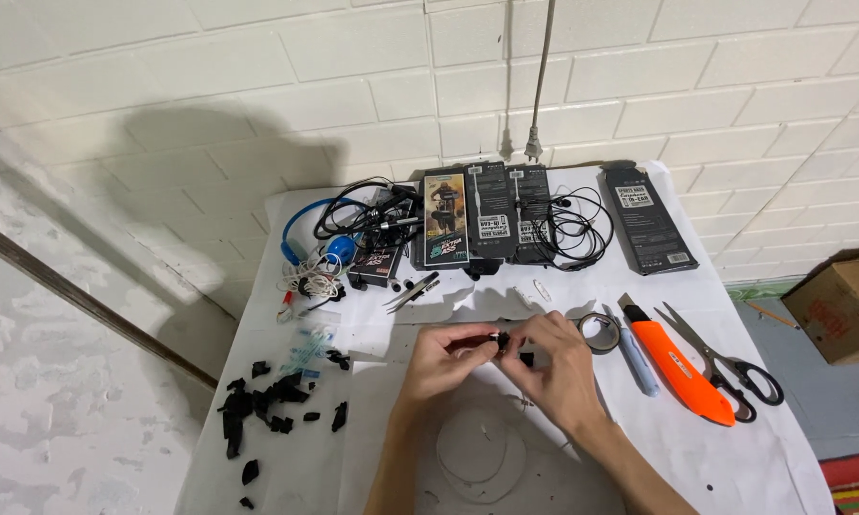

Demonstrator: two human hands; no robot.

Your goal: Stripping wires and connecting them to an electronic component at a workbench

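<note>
Both hands meet at table centre, fingertips pinched on one small black part (499, 341). Left hand (445, 360) comes in from the left, thumb and forefinger closed on the part's left end. Right hand (551, 367) comes from the right, fingers curled over and closed on its right end. So the part sits between the two hands, equally near both, just above the table (372, 448). Its long axis looks roughly left-right, hand to hand, though fingers hide most of it. Exact kind of part cannot be told.

Just right of the right hand lies a tape roll (600, 331), then a blue pen (636, 362), an orange cutter (679, 370) and scissors (725, 362), all with long axes running away-left to near-right. Tweezers (412, 291) lie just beyond the left hand. Black scraps (267, 405) are scattered well to the left. Along the far edge: black boxes (491, 215), tangled earphone wires (572, 229), blue headphones (315, 243). A cardboard box (844, 305) sits on the floor, far right.
</note>
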